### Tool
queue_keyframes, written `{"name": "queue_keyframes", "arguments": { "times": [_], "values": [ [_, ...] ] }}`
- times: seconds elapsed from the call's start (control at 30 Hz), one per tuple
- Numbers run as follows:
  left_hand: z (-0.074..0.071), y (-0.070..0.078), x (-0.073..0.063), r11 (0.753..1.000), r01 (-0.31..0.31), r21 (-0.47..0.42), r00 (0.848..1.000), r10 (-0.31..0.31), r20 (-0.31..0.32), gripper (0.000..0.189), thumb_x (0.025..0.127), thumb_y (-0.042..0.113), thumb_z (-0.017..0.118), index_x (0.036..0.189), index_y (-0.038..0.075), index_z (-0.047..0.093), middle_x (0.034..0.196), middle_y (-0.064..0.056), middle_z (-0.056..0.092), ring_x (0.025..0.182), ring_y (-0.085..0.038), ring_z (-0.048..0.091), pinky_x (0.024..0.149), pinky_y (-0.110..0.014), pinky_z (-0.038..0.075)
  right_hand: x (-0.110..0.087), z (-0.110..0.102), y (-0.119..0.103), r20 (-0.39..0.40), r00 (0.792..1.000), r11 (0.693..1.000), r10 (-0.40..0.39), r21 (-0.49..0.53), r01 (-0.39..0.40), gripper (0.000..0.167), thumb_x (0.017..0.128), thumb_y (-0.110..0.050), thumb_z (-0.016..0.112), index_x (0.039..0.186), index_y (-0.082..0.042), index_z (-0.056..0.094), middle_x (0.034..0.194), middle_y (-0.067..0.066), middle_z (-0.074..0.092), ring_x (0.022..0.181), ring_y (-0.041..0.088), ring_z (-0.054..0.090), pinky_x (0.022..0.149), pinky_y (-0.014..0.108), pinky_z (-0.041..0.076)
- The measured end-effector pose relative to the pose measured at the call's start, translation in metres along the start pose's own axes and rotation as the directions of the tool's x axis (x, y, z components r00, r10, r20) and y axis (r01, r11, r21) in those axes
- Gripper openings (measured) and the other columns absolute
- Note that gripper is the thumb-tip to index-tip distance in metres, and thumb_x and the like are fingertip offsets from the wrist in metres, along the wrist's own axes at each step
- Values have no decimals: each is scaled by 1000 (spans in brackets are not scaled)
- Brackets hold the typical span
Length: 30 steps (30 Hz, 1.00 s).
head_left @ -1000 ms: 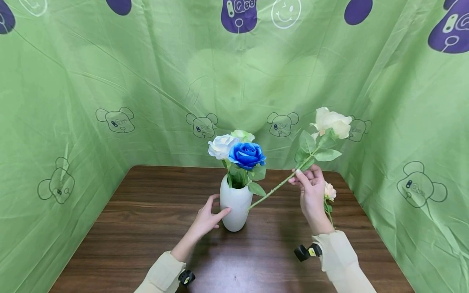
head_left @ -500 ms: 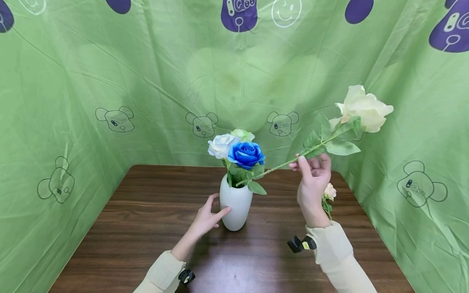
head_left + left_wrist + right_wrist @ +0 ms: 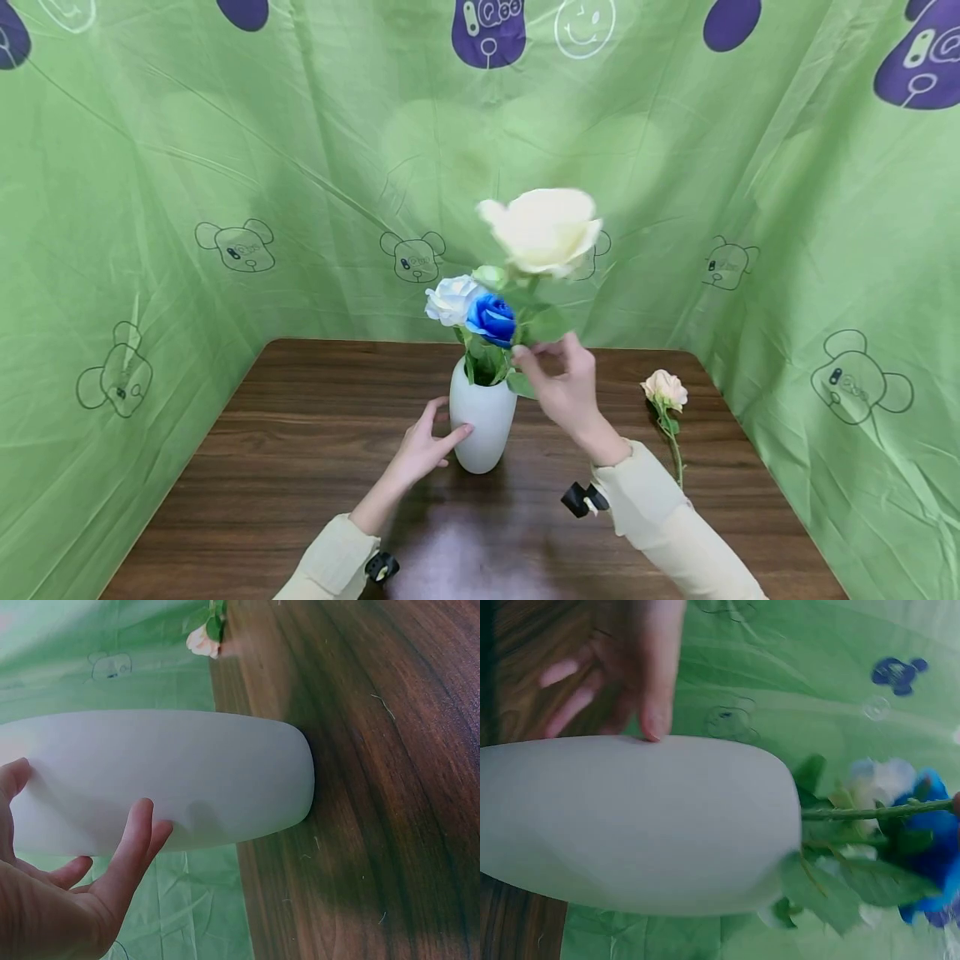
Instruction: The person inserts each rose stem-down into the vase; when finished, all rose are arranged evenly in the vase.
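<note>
A white vase [image 3: 482,429] stands upright on the table, with a blue rose [image 3: 491,320], a pale blue-white rose [image 3: 452,300] and a greenish-white rose [image 3: 489,277] in it. My left hand [image 3: 422,443] holds the vase by its left side, thumb at the front and fingers around the side. Above and right of the mouth, my right hand [image 3: 567,387] pinches the stem of a cream rose [image 3: 547,235]. In the right wrist view that green stem [image 3: 877,812] runs down to the vase mouth, a fingertip just showing at the frame edge. The cream bloom is blurred and rises above the others.
A peach rose [image 3: 665,390] lies on the brown wooden table [image 3: 315,417] at the right. Green printed cloth [image 3: 315,167] surrounds the table at the back and both sides.
My right hand has moved left toward the vase, and the cream rose has swung from leaning far right to nearly upright over the mouth. My left hand and the vase have stayed put.
</note>
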<state>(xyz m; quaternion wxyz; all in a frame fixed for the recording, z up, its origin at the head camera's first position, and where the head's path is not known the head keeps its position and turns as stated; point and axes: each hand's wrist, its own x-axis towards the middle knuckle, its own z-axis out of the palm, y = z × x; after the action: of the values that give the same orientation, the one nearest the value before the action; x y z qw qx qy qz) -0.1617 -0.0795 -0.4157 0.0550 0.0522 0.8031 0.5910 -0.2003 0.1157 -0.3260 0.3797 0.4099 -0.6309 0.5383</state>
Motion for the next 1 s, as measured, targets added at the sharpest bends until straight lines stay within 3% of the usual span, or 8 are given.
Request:
{"name": "queue_keyframes", "arguments": {
  "times": [0.13,0.23,0.47,0.57,0.67,0.8,0.9,1.0],
  "values": [
    [0,2,-1,1000,7,9,1000,-7,7,54,85,26,60,129,7,34,119,-24,45,80,-29,59,53,-33,51,-2,13,-1,129,991,995,-38,-82,48,25,72,9,64,94,4,55,74,8,60,59,15,58,54,22,49],
    [0,-1,2,1000,0,7,1000,0,7,54,85,26,60,128,6,34,118,-24,45,79,-31,59,54,-36,52,0,21,-3,194,980,989,-44,-130,70,23,76,6,62,98,1,56,77,5,61,61,10,58,56,19,48],
    [2,-28,16,1000,12,-3,1000,-12,11,63,82,37,62,131,11,32,122,-23,42,69,-23,60,54,-39,51,9,28,-4,219,970,953,-103,-256,159,15,81,-1,60,95,1,55,81,6,60,65,10,58,57,18,47],
    [4,-38,20,1000,24,17,1000,-24,9,68,79,44,62,131,14,32,125,-23,38,63,-22,60,52,-35,51,12,27,-3,197,978,967,-64,-230,109,16,80,1,61,95,0,55,81,6,60,64,11,58,56,19,47],
    [4,-41,22,999,25,28,1000,-25,7,70,78,47,62,131,14,31,127,-25,36,58,-21,59,50,-32,51,16,25,-2,161,986,982,35,-189,-4,18,79,2,61,96,-1,55,78,7,59,63,12,57,55,21,48],
    [3,-41,23,999,20,25,1000,-20,11,71,79,46,61,133,13,30,126,-26,37,56,-20,59,49,-32,50,23,23,1,170,970,972,174,-190,-141,20,80,-1,61,99,-3,55,79,6,59,64,11,56,56,23,48],
    [3,-40,23,1000,20,11,1000,-21,16,71,79,46,61,133,13,29,126,-25,38,61,-22,59,50,-33,50,22,25,4,230,952,960,200,-239,-144,21,80,-2,61,101,-4,56,80,5,59,65,8,56,56,20,47],
    [2,-34,20,1000,25,-5,999,-25,27,70,81,42,61,134,11,28,124,-26,39,68,-25,60,51,-33,51,13,28,5,272,946,944,176,-318,-84,19,80,-3,61,99,-6,57,79,1,61,62,4,53,52,16,44]
  ]
}}
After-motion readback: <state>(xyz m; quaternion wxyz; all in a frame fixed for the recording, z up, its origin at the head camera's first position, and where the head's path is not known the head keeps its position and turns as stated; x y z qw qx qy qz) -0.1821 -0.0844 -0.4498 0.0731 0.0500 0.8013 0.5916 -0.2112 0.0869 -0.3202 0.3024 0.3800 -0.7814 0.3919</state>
